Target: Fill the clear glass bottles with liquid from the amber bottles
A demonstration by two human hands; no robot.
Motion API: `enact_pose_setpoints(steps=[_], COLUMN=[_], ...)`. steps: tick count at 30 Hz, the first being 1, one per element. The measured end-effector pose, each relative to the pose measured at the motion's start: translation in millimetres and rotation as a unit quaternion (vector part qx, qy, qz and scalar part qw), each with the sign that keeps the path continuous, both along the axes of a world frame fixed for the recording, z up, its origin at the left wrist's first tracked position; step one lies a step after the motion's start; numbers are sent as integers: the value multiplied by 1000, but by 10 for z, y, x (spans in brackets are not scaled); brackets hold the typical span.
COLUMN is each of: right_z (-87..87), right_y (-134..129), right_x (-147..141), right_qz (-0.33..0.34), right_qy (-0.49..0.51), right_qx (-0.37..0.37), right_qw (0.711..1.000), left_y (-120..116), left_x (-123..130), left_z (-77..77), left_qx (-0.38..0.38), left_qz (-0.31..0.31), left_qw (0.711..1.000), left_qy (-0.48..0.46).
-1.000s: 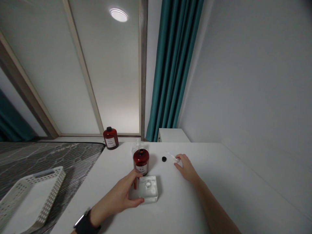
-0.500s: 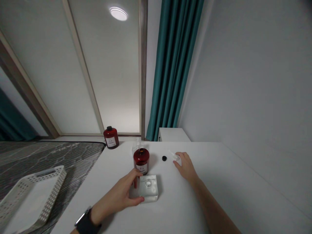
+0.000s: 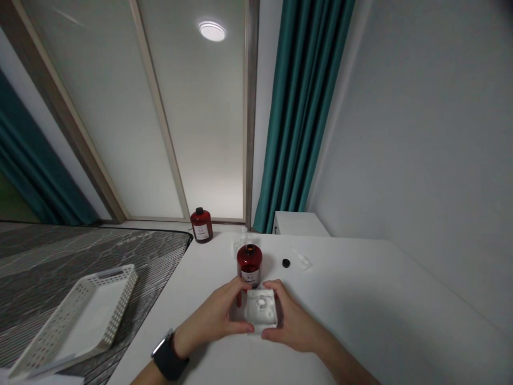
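Note:
A clear square glass bottle [image 3: 262, 315] with a round open neck on top sits on the white table, gripped from both sides. My left hand [image 3: 212, 313], wearing a black watch [image 3: 170, 355] on its wrist, has thumb and fingers at the left corners. On the right side, my right hand [image 3: 296, 318] curls its thumb and fingers around the glass. Just behind stands an uncapped dark red bottle [image 3: 249, 259] with a white label. A small black cap [image 3: 286, 263] lies to its right, beside a small clear piece with a thin stem [image 3: 303, 261].
Another red bottle [image 3: 201, 227] with a black cap stands at the far left corner of the table [image 3: 344, 299]. Some clear, bag-like item [image 3: 238, 247] is partly hidden behind the uncapped bottle. A white perforated basket [image 3: 84, 315] rests lower left on a grey patterned surface.
My right hand has let go of the small clear piece and moved left to the square glass bottle. My left hand stays on the bottle. The view has turned slightly left.

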State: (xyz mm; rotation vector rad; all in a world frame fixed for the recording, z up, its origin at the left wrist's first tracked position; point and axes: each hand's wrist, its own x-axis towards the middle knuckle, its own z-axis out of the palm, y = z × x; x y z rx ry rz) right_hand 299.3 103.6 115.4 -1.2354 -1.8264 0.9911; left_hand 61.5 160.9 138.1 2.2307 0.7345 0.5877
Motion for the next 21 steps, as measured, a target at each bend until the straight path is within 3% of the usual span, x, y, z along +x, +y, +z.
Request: enact_pose_setpoints(steps=[4,9,11,16,21], right_z=[12,29,8,-24,25], right_y=[7,9,14,14,-5], right_x=[-26,-36,-43,-91,-135], right_qz=[5,0,-7,-25,-41], right_qy=[-8,1,-8,-55,-60], right_qx=[-4,-3,-12,-40,-45], right_qw=[1000,1000,1000,997,996], left_y=[0,150,258,473,529], left_x=[-20,-2,16,141,298], left_z=[9,21,55,172,150], left_qx=[12,60,73,108,115], left_qz=[29,209,249,218,200], left_qw=[998,966,956,966,970], left_qy=[-55,-139,-139,-87,-71])
